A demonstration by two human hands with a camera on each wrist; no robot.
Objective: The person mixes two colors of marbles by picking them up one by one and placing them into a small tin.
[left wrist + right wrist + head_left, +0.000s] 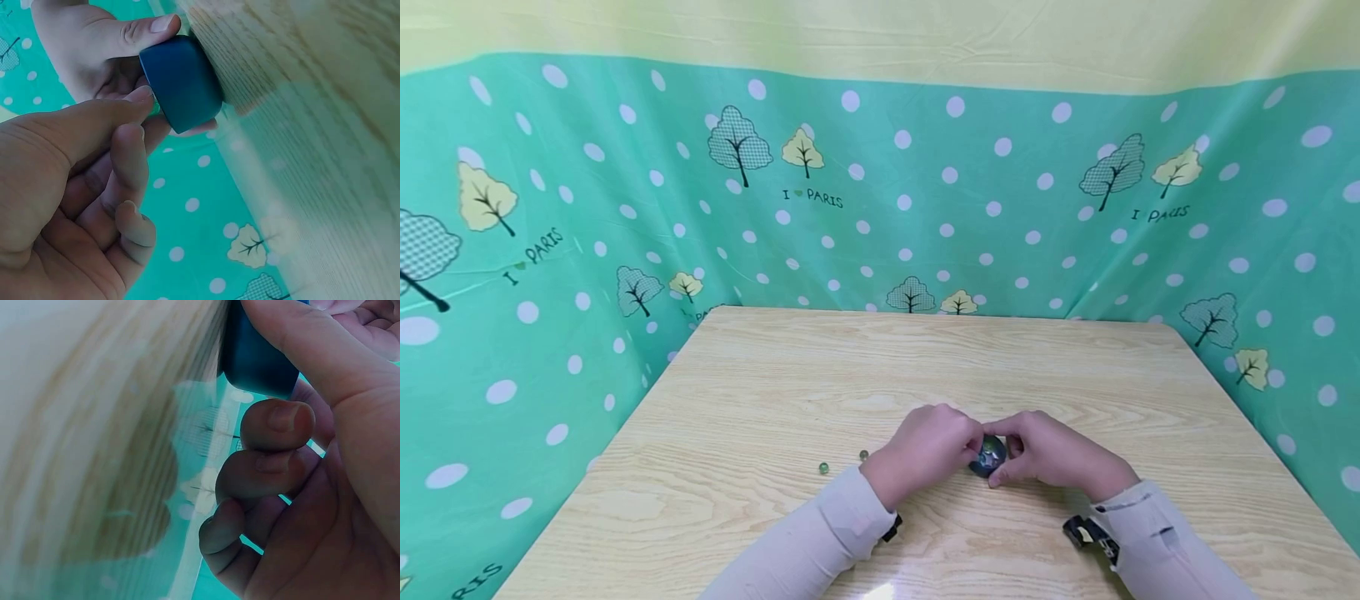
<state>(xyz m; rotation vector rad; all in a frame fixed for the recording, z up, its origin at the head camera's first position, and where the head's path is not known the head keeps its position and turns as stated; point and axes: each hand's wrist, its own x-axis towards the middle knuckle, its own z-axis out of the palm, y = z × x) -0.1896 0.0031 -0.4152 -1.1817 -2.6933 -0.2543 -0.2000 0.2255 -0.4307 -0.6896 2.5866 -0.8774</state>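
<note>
A small dark blue cup (981,472) stands on the table between my two hands, with glassy, greenish things showing inside it. My right hand (1048,450) holds it, thumb on the near side and forefinger on the far side; the other fingers are curled below in the right wrist view. From the left, my left hand (931,447) reaches to the cup's rim with thumb and forefinger pinched together. In the left wrist view a bit of green glass, like a marble (155,109), shows at those fingertips. The cup's smooth side wall (186,84) faces that camera.
Left of my left hand, a green marble (823,468) and a darker marble (863,455) lie on the wood-grain table (760,375). A green dotted cloth (865,225) hangs behind the table and along its sides.
</note>
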